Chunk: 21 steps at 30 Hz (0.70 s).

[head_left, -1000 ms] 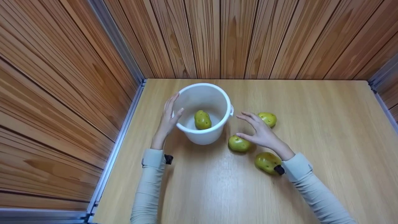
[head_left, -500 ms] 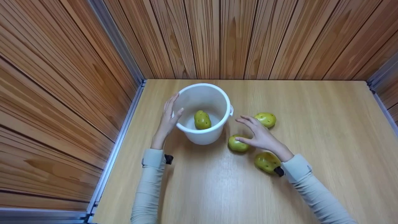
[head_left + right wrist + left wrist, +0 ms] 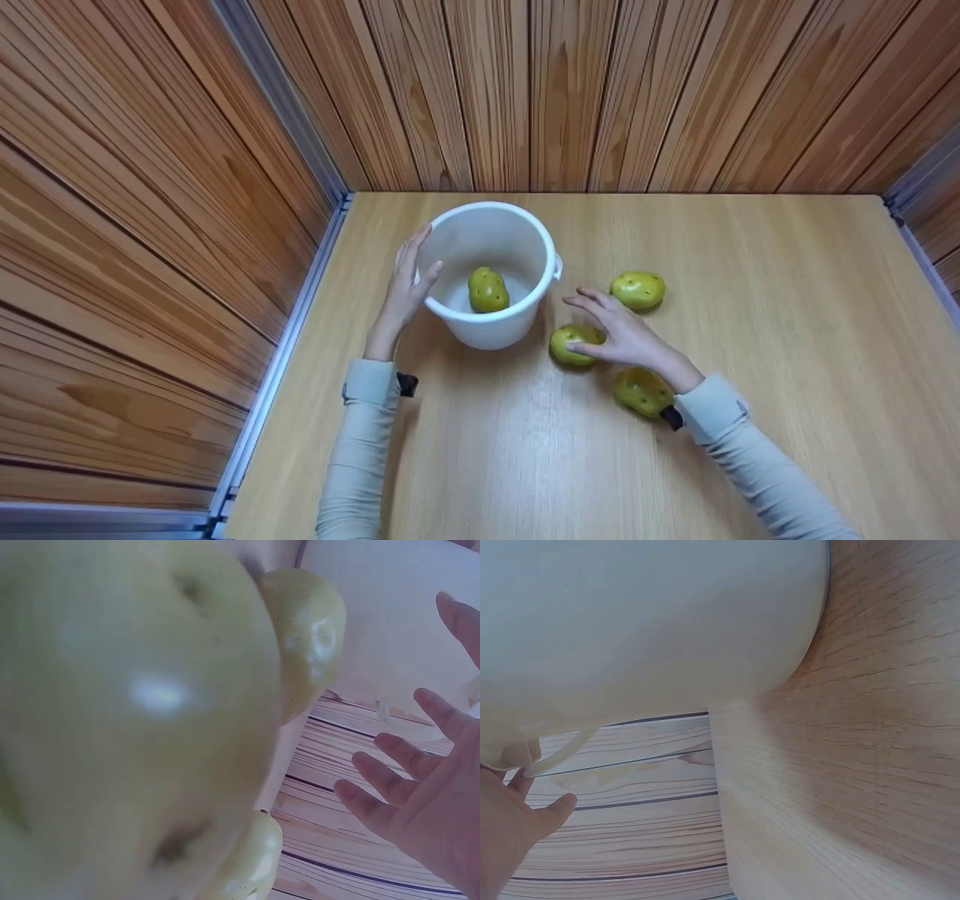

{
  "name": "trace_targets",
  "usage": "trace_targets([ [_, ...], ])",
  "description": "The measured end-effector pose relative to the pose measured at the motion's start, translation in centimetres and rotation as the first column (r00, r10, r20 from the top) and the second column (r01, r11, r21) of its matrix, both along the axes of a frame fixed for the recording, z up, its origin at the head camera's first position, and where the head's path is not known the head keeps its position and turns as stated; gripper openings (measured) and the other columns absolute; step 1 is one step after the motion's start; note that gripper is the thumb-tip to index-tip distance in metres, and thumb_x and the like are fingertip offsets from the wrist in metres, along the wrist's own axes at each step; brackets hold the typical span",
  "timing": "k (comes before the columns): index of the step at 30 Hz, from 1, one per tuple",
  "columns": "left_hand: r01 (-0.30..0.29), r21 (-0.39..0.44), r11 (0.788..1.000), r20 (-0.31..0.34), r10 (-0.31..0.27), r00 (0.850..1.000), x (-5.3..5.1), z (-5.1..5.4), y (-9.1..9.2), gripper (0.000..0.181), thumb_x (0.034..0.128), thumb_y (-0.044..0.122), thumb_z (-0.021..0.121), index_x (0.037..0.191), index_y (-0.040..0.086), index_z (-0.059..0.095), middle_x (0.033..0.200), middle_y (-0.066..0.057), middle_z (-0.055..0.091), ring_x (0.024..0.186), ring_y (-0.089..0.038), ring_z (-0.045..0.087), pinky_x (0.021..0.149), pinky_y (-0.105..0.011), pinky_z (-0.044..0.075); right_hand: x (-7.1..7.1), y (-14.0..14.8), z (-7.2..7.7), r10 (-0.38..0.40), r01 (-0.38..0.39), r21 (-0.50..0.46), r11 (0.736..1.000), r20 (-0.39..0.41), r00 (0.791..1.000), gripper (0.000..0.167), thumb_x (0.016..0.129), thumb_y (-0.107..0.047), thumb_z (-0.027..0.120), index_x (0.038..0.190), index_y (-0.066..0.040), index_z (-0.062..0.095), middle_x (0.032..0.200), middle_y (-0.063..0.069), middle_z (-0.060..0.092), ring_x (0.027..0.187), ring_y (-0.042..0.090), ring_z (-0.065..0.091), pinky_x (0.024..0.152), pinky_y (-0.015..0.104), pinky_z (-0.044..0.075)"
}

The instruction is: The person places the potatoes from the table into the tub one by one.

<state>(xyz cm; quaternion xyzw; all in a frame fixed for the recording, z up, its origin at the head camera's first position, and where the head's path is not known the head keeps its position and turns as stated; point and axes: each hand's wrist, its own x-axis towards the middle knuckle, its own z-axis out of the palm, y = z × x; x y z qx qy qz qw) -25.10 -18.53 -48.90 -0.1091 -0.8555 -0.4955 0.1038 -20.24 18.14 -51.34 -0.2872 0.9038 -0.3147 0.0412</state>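
Left of the frame's middle, the left hand (image 3: 405, 281) rests at the left side of a white bucket (image 3: 491, 331), fingers extended and thumb apart, with one green potato (image 3: 488, 289) lying inside on the bottom. Right of the bucket, the right hand (image 3: 624, 337) is spread wide above the nearest potato (image 3: 568, 349) on the counter (image 3: 795, 315), while another potato (image 3: 637, 290) lies above the hand and a third potato (image 3: 640, 391) lies below, near the sleeve (image 3: 757, 450).
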Motion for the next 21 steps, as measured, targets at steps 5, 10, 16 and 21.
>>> trace_targets([
  [5,0.001,0.007,1.000,-0.012,-0.001,1.000,-0.04,0.03,0.00,0.062,0.0887,0.039,0.052,0.145,0.028,0.029,0.151,0.004,0.027,0.140,-0.019,0.018,0.107,-0.059,0.021,0.05,-0.16,-0.20,0.000,0.000,0.004,1.000,-0.001,1.000,0.073,0.079,-0.052,0.065,0.141,-0.022,0.040,0.147,0.014,0.031,0.134,0.035,0.030,0.103,0.060,0.029],
  [10,0.000,0.013,1.000,-0.009,0.000,1.000,0.03,0.11,0.06,0.067,0.0868,0.053,0.050,0.145,0.028,0.029,0.151,0.007,0.026,0.140,-0.018,0.017,0.107,-0.058,0.021,0.27,-0.23,-0.41,0.005,-0.005,0.000,1.000,0.001,1.000,0.074,0.079,-0.051,0.066,0.141,-0.020,0.040,0.147,0.015,0.032,0.133,0.036,0.030,0.102,0.062,0.029],
  [16,0.002,0.018,1.000,-0.004,-0.002,1.000,0.09,0.09,0.08,0.065,0.0878,0.046,0.052,0.146,0.028,0.028,0.151,0.011,0.024,0.140,-0.018,0.016,0.108,-0.059,0.020,0.49,-0.18,-0.69,0.007,-0.007,0.014,1.000,0.008,1.000,0.076,0.077,-0.055,0.065,0.141,-0.022,0.039,0.147,0.014,0.031,0.134,0.035,0.029,0.101,0.062,0.029],
  [21,0.002,0.015,1.000,-0.003,-0.002,1.000,0.18,0.12,0.12,0.065,0.0879,0.044,0.052,0.146,0.027,0.028,0.151,0.010,0.023,0.141,-0.018,0.016,0.108,-0.059,0.020,0.62,-0.22,-0.89,-0.010,0.009,0.017,1.000,0.056,0.998,0.077,0.077,-0.057,0.065,0.141,-0.025,0.038,0.149,0.012,0.029,0.136,0.035,0.026,0.102,0.063,0.027],
])
